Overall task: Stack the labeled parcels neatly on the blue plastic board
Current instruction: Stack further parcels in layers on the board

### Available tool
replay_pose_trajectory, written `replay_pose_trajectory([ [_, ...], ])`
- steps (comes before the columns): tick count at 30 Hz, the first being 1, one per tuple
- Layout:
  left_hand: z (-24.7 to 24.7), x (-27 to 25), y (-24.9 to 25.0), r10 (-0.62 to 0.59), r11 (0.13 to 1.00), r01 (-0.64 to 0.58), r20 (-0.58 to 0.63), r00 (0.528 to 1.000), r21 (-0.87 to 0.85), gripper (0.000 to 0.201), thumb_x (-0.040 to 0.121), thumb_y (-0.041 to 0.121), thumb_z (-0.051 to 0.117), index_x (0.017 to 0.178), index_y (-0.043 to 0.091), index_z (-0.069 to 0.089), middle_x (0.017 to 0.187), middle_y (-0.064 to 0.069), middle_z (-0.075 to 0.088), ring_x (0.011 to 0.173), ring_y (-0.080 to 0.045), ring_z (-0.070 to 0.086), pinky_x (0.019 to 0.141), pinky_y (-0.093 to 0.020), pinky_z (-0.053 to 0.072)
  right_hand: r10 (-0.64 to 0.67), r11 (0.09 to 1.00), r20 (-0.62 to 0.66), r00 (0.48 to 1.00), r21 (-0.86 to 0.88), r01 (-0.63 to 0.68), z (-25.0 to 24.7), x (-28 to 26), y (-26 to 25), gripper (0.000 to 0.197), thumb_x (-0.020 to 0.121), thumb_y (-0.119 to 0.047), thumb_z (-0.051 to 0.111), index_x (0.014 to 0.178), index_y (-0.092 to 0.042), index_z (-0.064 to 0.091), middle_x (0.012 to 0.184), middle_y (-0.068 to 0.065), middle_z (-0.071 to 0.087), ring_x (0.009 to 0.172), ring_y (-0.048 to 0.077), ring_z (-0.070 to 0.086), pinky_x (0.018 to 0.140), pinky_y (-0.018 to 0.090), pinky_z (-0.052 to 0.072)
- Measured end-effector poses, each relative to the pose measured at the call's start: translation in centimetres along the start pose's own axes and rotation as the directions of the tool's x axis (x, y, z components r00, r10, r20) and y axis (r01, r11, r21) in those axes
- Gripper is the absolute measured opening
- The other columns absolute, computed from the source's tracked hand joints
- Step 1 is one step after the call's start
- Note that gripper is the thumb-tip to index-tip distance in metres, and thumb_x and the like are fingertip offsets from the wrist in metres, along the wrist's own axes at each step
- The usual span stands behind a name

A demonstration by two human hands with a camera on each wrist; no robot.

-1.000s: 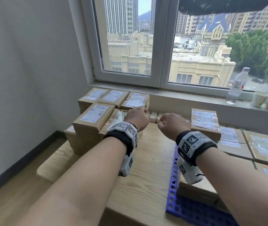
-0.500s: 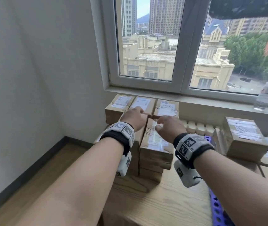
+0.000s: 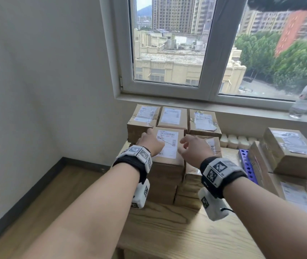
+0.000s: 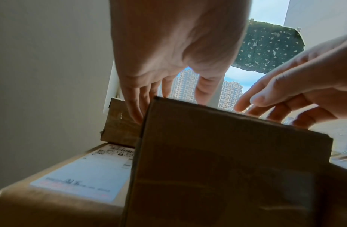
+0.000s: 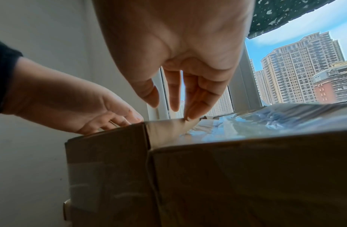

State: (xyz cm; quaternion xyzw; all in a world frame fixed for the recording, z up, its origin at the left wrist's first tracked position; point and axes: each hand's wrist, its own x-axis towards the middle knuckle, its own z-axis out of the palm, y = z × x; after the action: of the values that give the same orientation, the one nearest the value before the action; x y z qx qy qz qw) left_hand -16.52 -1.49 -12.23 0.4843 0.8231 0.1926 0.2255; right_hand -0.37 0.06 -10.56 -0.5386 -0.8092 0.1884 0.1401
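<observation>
Brown cardboard parcels with white labels are stacked in the table's far left corner under the window. My left hand (image 3: 150, 140) lies at the left edge of the top front parcel (image 3: 169, 146), and its straight fingers (image 4: 134, 107) reach down that parcel's left side. My right hand (image 3: 188, 146) hovers over the parcel's right edge, next to a lower neighbouring parcel (image 3: 211, 144). Its extended fingertips (image 5: 191, 114) touch a parcel top. Neither hand has closed on anything. At the right, the blue plastic board (image 3: 246, 161) carries more parcels (image 3: 291, 150).
A wooden table (image 3: 186, 236) holds everything. The white wall is close on the left. Three parcels (image 3: 172, 116) line the back under the windowsill, where a plastic bottle (image 3: 305, 98) stands. Small pale blocks (image 3: 236, 142) sit behind the board.
The view has swung left and closer to the left stack. Both hands moved from the table's middle onto the top front parcel, and their fingers have spread.
</observation>
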Motion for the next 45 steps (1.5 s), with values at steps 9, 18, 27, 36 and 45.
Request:
replay_pose_trajectory([
  [9,0.9,2.0,-1.2,-0.111,0.962,0.134,0.11,0.988,-0.239,0.07,0.093,0.04,0.054,0.147,0.005,0.028,0.14,-0.012,0.051,0.124,-0.03,0.052,0.1,-0.034,0.043,0.052,0.998,0.006,0.999,-0.025,-0.052,1.1,0.6,-0.4,0.039,0.096,-0.029,0.05,0.134,-0.019,0.053,0.125,0.005,0.062,0.114,0.024,0.057,0.099,0.039,0.046],
  [18,0.8,2.1,-1.7,-0.124,0.938,0.152,0.109,0.986,-0.311,0.07,0.092,0.045,0.056,0.144,0.002,0.036,0.137,-0.014,0.054,0.123,-0.032,0.054,0.103,-0.037,0.043,0.079,0.997,0.009,0.997,0.024,-0.08,1.8,0.7,-0.5,0.05,0.089,-0.032,0.06,0.136,-0.022,0.049,0.125,0.003,0.061,0.112,0.022,0.057,0.097,0.04,0.049],
  [27,0.0,0.9,-3.5,-0.15,0.946,0.162,0.064,0.987,-0.283,0.069,0.092,0.048,0.055,0.143,0.005,0.038,0.137,-0.013,0.054,0.123,-0.031,0.054,0.102,-0.038,0.044,0.003,0.998,-0.017,1.0,0.07,-0.002,2.2,-0.3,-1.6,0.057,0.089,-0.032,0.064,0.141,-0.021,0.044,0.112,0.002,0.063,0.099,0.02,0.061,0.09,0.037,0.053],
  [36,-1.7,-1.4,-4.8,-0.149,0.886,0.133,0.0,0.989,-0.443,0.068,0.085,0.052,0.059,0.134,0.008,0.047,0.128,-0.009,0.06,0.111,-0.029,0.061,0.098,-0.041,0.049,-0.049,0.993,-0.035,0.998,0.107,0.052,1.6,-1.6,-3.2,0.058,0.088,-0.036,0.066,0.14,-0.025,0.044,0.102,-0.005,0.062,0.102,0.02,0.06,0.094,0.043,0.052],
  [45,-4.9,-3.2,-4.5,-0.162,0.659,0.048,-0.079,0.984,-0.75,0.092,0.043,0.068,0.071,0.114,0.01,0.059,0.102,-0.007,0.072,0.087,-0.026,0.072,0.087,-0.042,0.058,-0.065,0.936,-0.179,0.982,0.329,0.122,-0.6,-2.3,-4.8,0.058,0.087,-0.024,0.069,0.14,-0.012,0.048,0.111,0.0,0.066,0.1,0.017,0.063,0.092,0.036,0.054],
])
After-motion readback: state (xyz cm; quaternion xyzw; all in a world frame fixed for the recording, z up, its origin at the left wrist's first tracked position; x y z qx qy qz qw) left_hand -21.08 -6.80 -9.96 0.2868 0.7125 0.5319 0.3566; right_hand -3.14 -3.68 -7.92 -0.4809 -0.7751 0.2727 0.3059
